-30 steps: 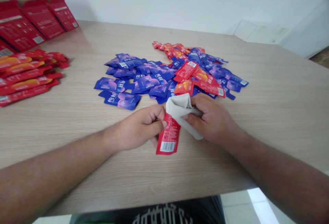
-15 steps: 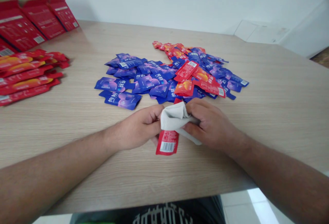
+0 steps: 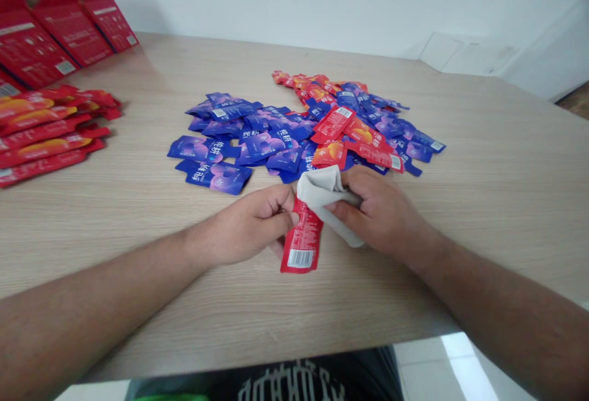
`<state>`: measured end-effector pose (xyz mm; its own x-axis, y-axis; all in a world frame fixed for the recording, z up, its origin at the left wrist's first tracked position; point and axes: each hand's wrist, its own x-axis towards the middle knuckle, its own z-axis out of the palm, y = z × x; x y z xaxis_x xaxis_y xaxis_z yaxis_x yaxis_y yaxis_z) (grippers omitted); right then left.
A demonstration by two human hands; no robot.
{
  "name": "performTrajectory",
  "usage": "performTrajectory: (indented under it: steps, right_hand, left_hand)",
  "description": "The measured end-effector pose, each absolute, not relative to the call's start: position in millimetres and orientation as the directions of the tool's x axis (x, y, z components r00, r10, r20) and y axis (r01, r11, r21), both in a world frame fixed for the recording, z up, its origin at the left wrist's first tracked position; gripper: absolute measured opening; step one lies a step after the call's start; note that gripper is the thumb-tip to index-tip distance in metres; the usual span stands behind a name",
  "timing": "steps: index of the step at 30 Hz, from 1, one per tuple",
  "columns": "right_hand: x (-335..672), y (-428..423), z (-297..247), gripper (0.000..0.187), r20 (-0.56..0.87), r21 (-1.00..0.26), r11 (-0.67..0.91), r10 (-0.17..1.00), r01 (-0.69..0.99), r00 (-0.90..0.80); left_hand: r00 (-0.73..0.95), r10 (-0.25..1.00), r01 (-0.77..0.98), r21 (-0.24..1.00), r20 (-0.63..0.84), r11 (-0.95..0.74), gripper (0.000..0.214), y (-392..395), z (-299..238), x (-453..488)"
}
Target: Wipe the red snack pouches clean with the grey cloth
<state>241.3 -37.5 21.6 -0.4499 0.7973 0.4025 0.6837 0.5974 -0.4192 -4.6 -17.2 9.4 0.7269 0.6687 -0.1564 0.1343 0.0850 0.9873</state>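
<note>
Near the front of the table, my left hand (image 3: 257,223) pinches a red sachet (image 3: 302,235) along its left edge. The sachet's printed back and barcode face up. A folded white cloth (image 3: 322,187) is gripped in my right hand (image 3: 375,211), and it covers the sachet's upper end. Just beyond my hands spreads a pile of blue sachets (image 3: 264,143). Red and orange sachets (image 3: 334,124) lie over and behind its right part.
At the left edge, red sachets (image 3: 43,143) lie stacked in a row. Red cardboard boxes (image 3: 73,30) with open flaps stand behind them. A white wall (image 3: 294,5) borders the table's far side.
My right hand and the cloth have shifted slightly up and right, uncovering more of the red sachet's middle. My left hand still holds the sachet, its thumb now visible on it.
</note>
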Motion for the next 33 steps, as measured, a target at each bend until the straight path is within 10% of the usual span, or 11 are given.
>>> performTrajectory:
  steps: [7, 33]
  right_hand:
    - [234, -50, 23, 0.007, 0.253, -0.499, 0.703, 0.678, 0.507, -0.690]
    - [237, -45, 28, 0.012, 0.274, -0.451, 0.710, 0.686, 0.540, -0.674]
  left_hand:
    - [0.595, 0.792, 0.141, 0.988, -0.137, 0.065, 0.024, -13, 7, -2]
    - [0.580, 0.799, 0.066, 0.986, -0.161, 0.151, 0.019, -12, 5, -5]
